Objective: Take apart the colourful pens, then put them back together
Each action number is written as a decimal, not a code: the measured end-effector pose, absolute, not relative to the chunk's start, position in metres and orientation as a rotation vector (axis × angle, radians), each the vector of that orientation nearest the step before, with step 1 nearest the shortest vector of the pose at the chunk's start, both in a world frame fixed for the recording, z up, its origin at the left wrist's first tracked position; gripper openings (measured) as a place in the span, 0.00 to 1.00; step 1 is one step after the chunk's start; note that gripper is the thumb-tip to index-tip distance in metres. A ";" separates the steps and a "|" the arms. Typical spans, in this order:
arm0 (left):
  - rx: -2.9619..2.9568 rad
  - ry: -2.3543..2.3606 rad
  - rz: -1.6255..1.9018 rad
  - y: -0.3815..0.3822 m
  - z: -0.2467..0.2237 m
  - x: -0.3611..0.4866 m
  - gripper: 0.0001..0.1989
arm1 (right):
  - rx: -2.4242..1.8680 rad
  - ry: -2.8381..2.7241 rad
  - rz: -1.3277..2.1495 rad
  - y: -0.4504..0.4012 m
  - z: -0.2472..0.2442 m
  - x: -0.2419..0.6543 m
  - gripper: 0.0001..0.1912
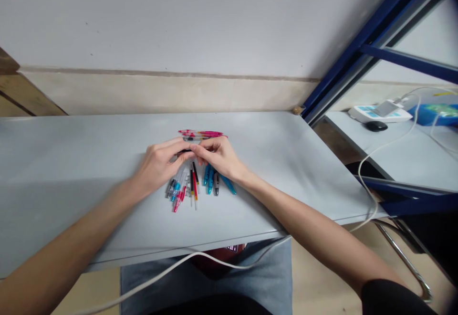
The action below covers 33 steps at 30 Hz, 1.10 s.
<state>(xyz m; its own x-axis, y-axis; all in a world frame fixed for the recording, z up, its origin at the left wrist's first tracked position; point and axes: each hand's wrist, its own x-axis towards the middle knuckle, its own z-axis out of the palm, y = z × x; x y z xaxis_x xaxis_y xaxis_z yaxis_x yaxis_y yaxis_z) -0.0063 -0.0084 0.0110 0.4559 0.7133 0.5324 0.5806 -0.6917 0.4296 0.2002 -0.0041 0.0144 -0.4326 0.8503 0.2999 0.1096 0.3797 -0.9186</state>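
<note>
My left hand (pixel 165 160) and my right hand (pixel 219 156) meet over the middle of the table, both with fingers closed. Between them they hold a thin dark pen (pixel 184 151), mostly hidden by the fingers. Just beyond the fingertips lie several pens (pixel 211 134), pink ones and a clear one with dark parts. Below my left hand are clear pen barrels (pixel 178 188) with black, blue and pink tips. Thin ink refills (pixel 195 186), red and black, lie beside them. Under my right hand several blue pen parts (pixel 210 183) and a grey one (pixel 216 185) fan out.
The grey table (pixel 89 162) runs along a wall. A white cable (pixel 200 254) hangs across its front edge. To the right, past a blue metal frame (pixel 336 57), a second table holds a black mouse (pixel 376 126), a white device (pixel 361 113) and a blue packet (pixel 436 114).
</note>
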 end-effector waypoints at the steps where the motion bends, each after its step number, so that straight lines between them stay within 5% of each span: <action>1: 2.519 1.148 1.054 -0.009 0.012 -0.006 0.11 | -0.845 -1.812 1.133 -0.004 0.016 0.200 0.28; 16: 2.290 1.442 1.060 -0.003 0.009 -0.006 0.13 | -0.998 -2.116 0.841 0.006 0.030 0.221 0.03; 33: 2.324 1.439 0.954 -0.008 0.004 0.002 0.10 | -1.021 -2.517 0.680 -0.019 0.026 0.194 0.06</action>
<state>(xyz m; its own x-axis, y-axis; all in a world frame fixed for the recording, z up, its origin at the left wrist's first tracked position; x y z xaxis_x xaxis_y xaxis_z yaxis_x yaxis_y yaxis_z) 0.0019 -0.0083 0.0039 0.2996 0.8662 0.4000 0.7054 -0.4834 0.5185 0.1941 -0.0194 0.0261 -0.6842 0.7177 0.1293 0.5552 0.6276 -0.5458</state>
